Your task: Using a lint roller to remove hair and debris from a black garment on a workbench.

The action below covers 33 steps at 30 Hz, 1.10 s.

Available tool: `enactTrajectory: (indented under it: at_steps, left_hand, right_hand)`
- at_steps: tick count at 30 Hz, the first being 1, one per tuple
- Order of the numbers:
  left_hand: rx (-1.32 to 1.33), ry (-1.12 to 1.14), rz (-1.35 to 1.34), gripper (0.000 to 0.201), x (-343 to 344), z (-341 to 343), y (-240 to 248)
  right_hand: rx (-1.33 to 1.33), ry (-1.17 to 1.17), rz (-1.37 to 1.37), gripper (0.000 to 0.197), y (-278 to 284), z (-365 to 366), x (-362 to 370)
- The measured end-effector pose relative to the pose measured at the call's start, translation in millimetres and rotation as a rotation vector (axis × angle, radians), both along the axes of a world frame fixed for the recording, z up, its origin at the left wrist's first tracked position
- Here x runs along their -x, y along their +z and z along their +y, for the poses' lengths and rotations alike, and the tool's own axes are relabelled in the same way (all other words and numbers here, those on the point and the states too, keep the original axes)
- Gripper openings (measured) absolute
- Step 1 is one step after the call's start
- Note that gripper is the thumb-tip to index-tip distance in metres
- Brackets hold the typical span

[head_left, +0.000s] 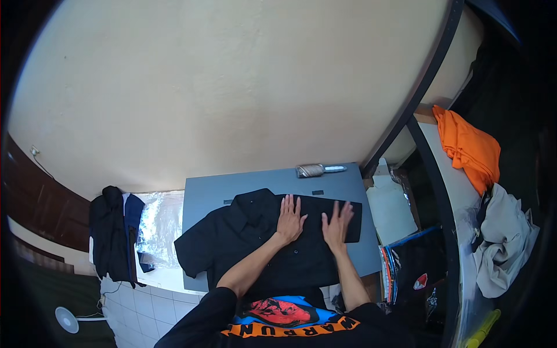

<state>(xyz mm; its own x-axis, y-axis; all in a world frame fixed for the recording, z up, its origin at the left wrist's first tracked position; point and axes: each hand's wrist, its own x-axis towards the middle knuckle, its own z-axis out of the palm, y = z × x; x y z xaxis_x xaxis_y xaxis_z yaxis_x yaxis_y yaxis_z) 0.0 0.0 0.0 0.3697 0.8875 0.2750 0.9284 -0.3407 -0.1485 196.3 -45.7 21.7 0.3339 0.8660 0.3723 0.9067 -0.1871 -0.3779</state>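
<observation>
Shirt (264, 223) spread on table (206, 191), collar left of hands. Left hand (290, 223) on shirt; right hand (336, 229) beside it, rightward, contact unclear. Handled tool (319, 170) on table behind shirt, near far edge. Wall (261, 87) behind. Left of table: plastic sheet (159, 223), then garments (110, 238). Right: shelf (444, 171) bearing first cloth (467, 148), second cloth (505, 243) nearer.

Grey tabletop (203, 194) under a spread black shirt (307, 258) and a brown, pale-handled roller-shaped tool (311, 170).
</observation>
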Motion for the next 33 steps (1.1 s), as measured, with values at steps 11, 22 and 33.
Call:
enactTrajectory:
  at_steps: [11, 22, 33]
  left_hand:
    - [0.229, -0.126, -0.443, 0.095, 9, -12, 46]
    - [0.015, 0.244, -0.625, 0.049, 68, 13, 73]
    - [0.095, 0.233, -0.746, 0.026, 87, 29, 45]
  right_hand:
    - [0.320, -0.244, -0.039, 0.066, 38, -1, -13]
    - [-0.079, 0.222, 0.288, 0.046, 49, 135, -6]
    - [0.133, 0.416, -0.203, 0.034, 29, 183, -30]
